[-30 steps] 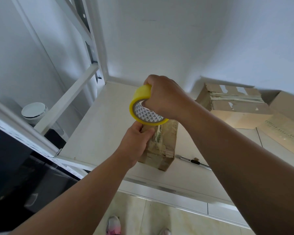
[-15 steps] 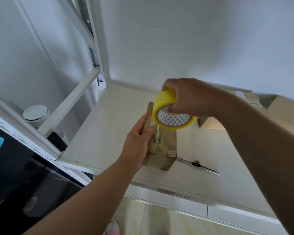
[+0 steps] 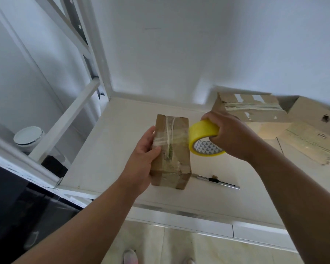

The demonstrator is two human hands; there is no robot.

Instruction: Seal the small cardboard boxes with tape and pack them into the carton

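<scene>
Cardboard box looks creased, apparently tape-wrapped crosswise.

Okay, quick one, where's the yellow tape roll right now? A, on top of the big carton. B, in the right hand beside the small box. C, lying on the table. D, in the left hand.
B: the right hand grips the yellow tape roll just beside the right edge of the small box, which the left hand holds.

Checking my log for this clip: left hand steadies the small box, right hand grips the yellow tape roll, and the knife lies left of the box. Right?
No: the head view shows the knife lying right of the small box, not left. The left hand, right hand and yellow tape roll are as stated.
</scene>
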